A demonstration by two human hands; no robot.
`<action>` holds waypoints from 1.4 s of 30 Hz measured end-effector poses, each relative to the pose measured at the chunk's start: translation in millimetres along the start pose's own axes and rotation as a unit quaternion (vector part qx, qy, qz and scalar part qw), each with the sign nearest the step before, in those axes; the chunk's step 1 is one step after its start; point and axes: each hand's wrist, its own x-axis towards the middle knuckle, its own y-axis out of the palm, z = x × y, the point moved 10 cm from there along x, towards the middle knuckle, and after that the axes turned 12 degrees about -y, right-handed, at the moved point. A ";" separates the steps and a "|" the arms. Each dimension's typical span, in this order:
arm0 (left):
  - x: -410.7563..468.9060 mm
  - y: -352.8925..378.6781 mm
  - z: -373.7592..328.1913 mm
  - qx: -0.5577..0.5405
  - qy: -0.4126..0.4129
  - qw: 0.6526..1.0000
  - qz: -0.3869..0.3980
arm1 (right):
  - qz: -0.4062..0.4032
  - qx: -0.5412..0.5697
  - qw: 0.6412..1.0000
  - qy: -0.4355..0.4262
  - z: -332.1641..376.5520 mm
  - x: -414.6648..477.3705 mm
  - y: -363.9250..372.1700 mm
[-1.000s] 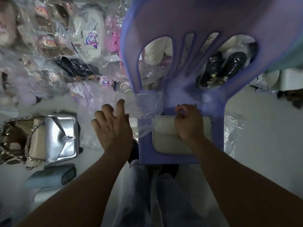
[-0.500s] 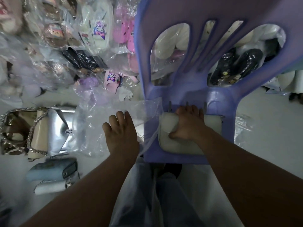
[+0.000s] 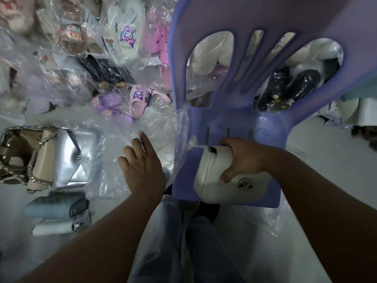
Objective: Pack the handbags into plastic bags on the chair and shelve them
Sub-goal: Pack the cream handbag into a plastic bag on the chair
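Note:
A white handbag (image 3: 212, 178) with a small metal clasp lies on the seat of a purple plastic chair (image 3: 234, 119). My right hand (image 3: 242, 158) grips its top edge, thumb on the front and fingers curled over the back, and has it tilted up. My left hand (image 3: 142, 166) lies flat with straight fingers on a clear plastic bag (image 3: 122, 139) draped from the chair's left edge down to the floor.
Left on the floor lie a silver handbag (image 3: 67, 158) with a chain, a beige bag (image 3: 40, 160), a light blue bag (image 3: 55, 207) and a pale one (image 3: 61, 224). Bagged slippers (image 3: 122, 43) pile up behind. More clear plastic (image 3: 263, 219) lies under the chair. My legs (image 3: 179, 242) are below.
My right hand shifted from pressing on the white handbag to gripping it and tipping it up. My left hand moved left and down onto the plastic bag.

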 end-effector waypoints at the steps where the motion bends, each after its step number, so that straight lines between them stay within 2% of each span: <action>1: -0.3 -2.4 -1.1 0.001 0.003 1.000 -0.005 | -0.011 0.028 1.000 -0.007 0.4 -5.2 -7.2; 5: -7.7 -4.3 -4.6 -0.016 0.009 1.000 -0.009 | -0.073 0.130 0.988 -0.040 13.4 -24.8 -35.7; 8: -13.4 -13.8 -10.9 -0.098 -0.002 0.995 -0.025 | -0.147 0.154 0.975 -0.056 19.9 -28.8 -50.9; 11: -13.0 -30.8 -22.4 -0.204 0.036 0.977 -0.053 | -0.198 0.173 0.963 -0.060 22.0 -24.9 -54.0; 14: -4.7 -47.6 -25.6 -0.286 0.060 0.955 -0.056 | -0.206 0.188 0.957 -0.085 28.3 -15.2 -50.7; 17: 5.9 -61.2 -19.3 -0.358 0.039 0.931 -0.062 | -0.199 0.160 0.963 -0.089 31.4 -4.4 -42.1; 22: 12.4 -90.4 -19.0 -0.418 0.006 0.905 -0.076 | -0.217 0.122 0.966 -0.064 32.6 -1.6 -37.0; 25: 8.0 -119.1 -33.7 -0.460 0.043 0.883 -0.087 | -0.244 0.119 0.962 -0.038 35.7 -2.2 -32.8; 31: -20.2 -156.5 -65.9 -0.412 0.265 0.857 -0.161 | -0.311 0.134 0.941 -0.001 25.4 -1.4 -35.1; 34: -32.7 -154.2 -66.4 -0.360 0.338 0.846 -0.201 | -0.378 0.168 0.910 0.026 11.8 -13.2 -45.6; 37: -39.7 -142.7 -66.0 -0.309 0.379 0.842 -0.226 | -0.406 0.184 0.895 0.023 3.6 -18.2 -46.8; 40: -40.0 -136.8 -56.7 -0.300 0.354 0.855 -0.231 | -0.420 0.212 0.882 0.002 1.1 -18.8 -45.4; 42: -51.2 -137.4 -49.6 -0.309 0.356 0.843 -0.257 | -0.440 0.223 0.870 -0.006 3.7 -24.6 -49.7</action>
